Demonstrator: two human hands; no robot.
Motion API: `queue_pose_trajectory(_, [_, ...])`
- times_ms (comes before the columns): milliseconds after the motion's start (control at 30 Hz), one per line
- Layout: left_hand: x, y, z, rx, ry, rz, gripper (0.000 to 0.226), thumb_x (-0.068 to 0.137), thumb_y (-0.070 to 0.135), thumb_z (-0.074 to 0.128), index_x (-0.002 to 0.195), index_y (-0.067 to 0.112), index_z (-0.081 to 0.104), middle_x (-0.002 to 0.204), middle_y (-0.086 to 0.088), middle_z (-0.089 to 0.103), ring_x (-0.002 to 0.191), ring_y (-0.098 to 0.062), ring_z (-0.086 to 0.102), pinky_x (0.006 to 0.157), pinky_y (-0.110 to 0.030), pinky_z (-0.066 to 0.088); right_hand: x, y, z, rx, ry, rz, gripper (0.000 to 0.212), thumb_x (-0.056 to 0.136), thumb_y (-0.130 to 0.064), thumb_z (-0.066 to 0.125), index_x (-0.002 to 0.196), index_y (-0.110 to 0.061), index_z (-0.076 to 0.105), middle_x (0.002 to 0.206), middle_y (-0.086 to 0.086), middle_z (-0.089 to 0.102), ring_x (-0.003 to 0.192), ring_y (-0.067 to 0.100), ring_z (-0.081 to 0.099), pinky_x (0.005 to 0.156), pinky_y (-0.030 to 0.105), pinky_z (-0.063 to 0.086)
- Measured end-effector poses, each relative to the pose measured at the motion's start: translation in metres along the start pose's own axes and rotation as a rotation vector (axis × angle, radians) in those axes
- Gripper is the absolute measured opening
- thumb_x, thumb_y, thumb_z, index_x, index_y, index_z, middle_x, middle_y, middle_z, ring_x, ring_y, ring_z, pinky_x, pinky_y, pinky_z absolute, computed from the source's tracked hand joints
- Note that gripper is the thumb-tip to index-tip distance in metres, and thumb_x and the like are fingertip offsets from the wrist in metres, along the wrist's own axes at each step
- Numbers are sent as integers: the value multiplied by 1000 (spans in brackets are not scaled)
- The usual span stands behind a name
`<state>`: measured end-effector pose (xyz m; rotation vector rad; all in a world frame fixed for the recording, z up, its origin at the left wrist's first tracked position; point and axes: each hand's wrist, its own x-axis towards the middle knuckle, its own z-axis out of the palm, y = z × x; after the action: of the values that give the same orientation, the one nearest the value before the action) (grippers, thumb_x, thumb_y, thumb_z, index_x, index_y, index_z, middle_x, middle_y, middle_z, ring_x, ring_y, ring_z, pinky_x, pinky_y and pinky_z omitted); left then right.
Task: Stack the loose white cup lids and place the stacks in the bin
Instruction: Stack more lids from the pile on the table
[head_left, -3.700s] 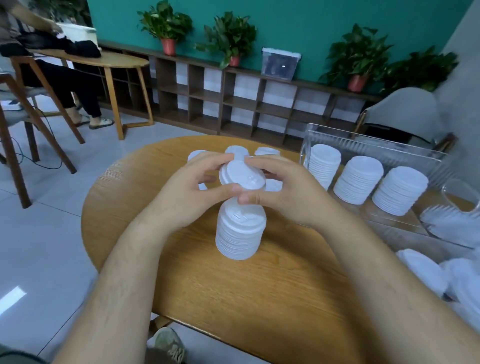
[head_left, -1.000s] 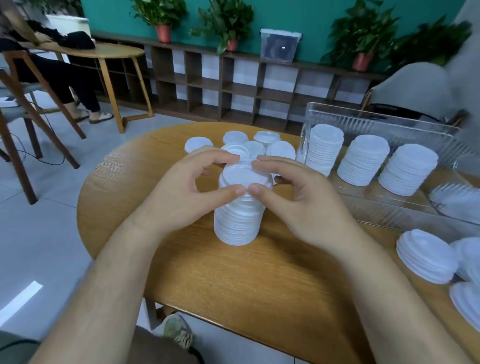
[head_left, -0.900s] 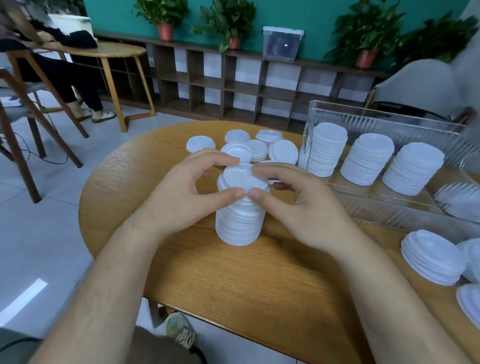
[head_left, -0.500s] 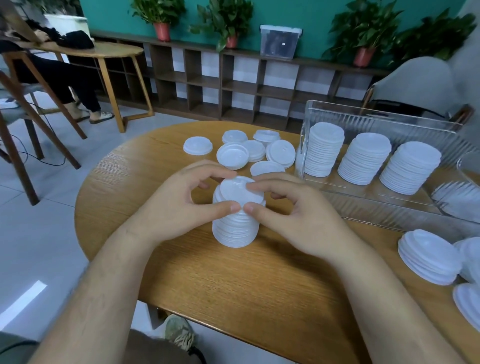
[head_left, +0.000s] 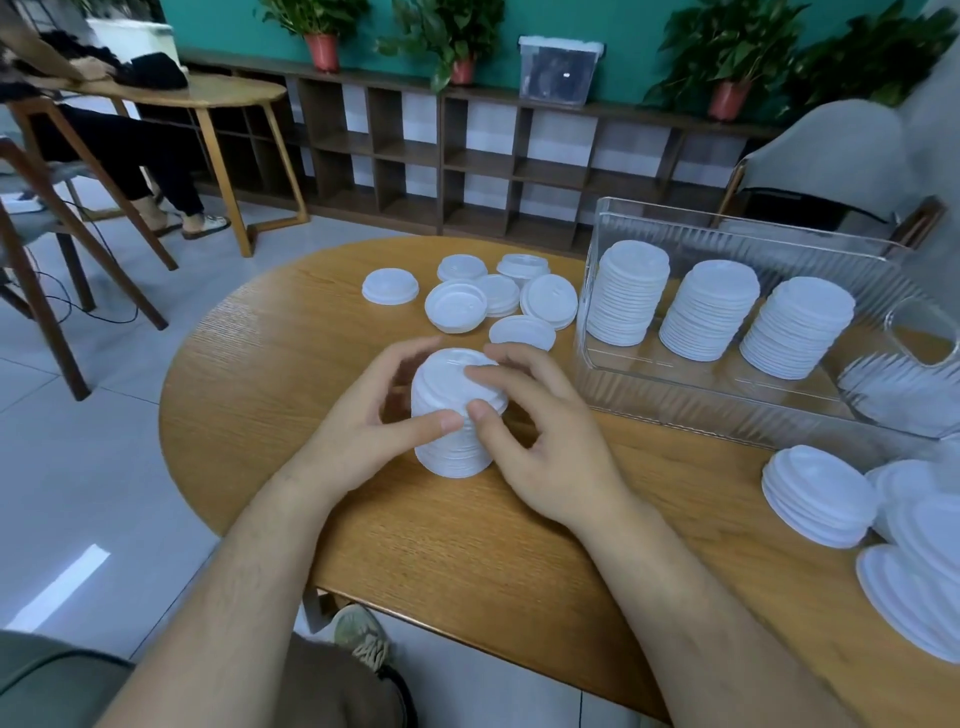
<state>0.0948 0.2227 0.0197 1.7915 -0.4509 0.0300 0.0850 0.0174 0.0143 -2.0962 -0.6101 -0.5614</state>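
White plastic cup lids, nested into one upright stack (head_left: 451, 452), stand on a round wooden table (head_left: 467, 561) directly in front of the person wearing the camera. Both bare hands are curled around this stack and grip it. The left hand (head_left: 363, 426) has its thumb pressed on the near side of the stack and its fingers arched round the far side of the top. The right hand (head_left: 550, 447) mirrors it, with the thumb on the near side just beside the left thumb and the index finger lying across the top lid. The base of the stack rests on the table.

Beyond the hands lie seven loose lids (head_left: 549, 301), in a cluster near the far edge of the table. Some overlap, one (head_left: 456, 313) lies hollow side up, and one (head_left: 389, 286) sits a little apart to the left.

To the right of the cluster is a clear ribbed plastic bin (head_left: 727, 410), also on the table. Inside it, three finished stacks (head_left: 709, 312) stand side by side in a row and lean slightly. More white shows at the bin's right end, too blurred to make out.

On the table's right edge, nearer the person than the bin, are low piles of lids (head_left: 818, 493), some cut off by the frame.

In the background are a teal wall, a dark wooden shelf unit (head_left: 467, 156) with potted plants (head_left: 452, 36) on top, a grey chair, and another person seated at a second table (head_left: 208, 98) on the left.
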Motion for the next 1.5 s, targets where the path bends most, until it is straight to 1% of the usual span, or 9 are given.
queue_pose_trajectory(133, [-12, -11, 7, 149, -1, -71, 94, 69, 42, 90, 147, 35, 39, 141, 16, 56, 132, -7, 52, 113, -43, 42, -3, 2, 3, -100, 65, -76, 29, 100, -28, 59, 124, -18, 71, 139, -4, 56, 130, 16, 48, 110, 32, 38])
queue_pose_trajectory(300, [-17, -15, 16, 595, 112, -80, 134, 63, 61, 86, 160, 27, 1, 142, 23, 34, 139, -2, 31, 113, -28, 18, -4, 2, 4, -199, 124, -186, 29, 98, -12, 58, 124, -14, 71, 134, -3, 63, 125, 22, 49, 106, 38, 42])
queue_pose_trajectory(400, [-15, -17, 16, 623, 104, -62, 125, 61, 73, 76, 158, 23, 15, 152, 13, 40, 140, -10, 38, 114, -35, 27, -6, -1, 6, -215, 97, -203, 28, 97, -17, 61, 123, -14, 71, 133, -4, 64, 124, 22, 50, 103, 42, 44])
queue_pose_trajectory(600, [-18, -10, 19, 578, 114, -52, 95, 62, 72, 70, 142, 27, 43, 129, 20, 58, 120, -10, 55, 105, -39, 42, -4, -4, 7, -251, 56, -125, 31, 96, -34, 65, 123, -19, 70, 133, -11, 63, 122, 17, 51, 101, 40, 46])
queue_pose_trajectory(733, [-23, -1, 24, 500, 138, -99, 99, 57, 72, 76, 141, 30, 44, 129, 22, 57, 122, -6, 54, 106, -44, 45, -6, -18, -8, -225, -13, -27, 34, 97, -39, 58, 126, -23, 67, 135, -15, 61, 125, 13, 49, 104, 39, 46])
queue_pose_trajectory(967, [-6, 45, 64, 461, 142, -8, 85, 60, 65, 84, 131, 34, 49, 116, 25, 61, 114, -5, 56, 96, -36, 51, -2, -36, -85, -200, -34, 34, 36, 98, -38, 57, 131, -26, 65, 136, -17, 55, 131, 7, 43, 110, 17, 30])
queue_pose_trajectory(1233, [80, 121, 140, 363, 110, 100, 68, 66, 47, 88, 118, 25, 50, 102, 19, 61, 100, -6, 59, 82, -31, 53, 40, -16, -204, -223, 37, 93, 31, 97, -31, 64, 127, -25, 69, 127, -13, 52, 114, 7, 54, 96, 30, 51])
queue_pose_trajectory(1433, [135, 110, 177, 328, 41, -13, 66, 64, 43, 88, 115, 21, 54, 97, 8, 69, 91, -13, 69, 65, -23, 52, 64, 33, -222, -270, -28, 191, 31, 96, -25, 66, 126, -23, 68, 125, -13, 48, 117, 9, 52, 101, 37, 49])
queue_pose_trajectory(1500, [141, 101, 181, 345, 31, -62, 67, 64, 39, 89, 116, 17, 53, 100, 4, 69, 90, -16, 69, 72, -34, 57, 65, 49, -217, -281, -71, 222, 31, 97, -25, 66, 128, -24, 67, 129, -11, 48, 120, 9, 50, 103, 37, 48])
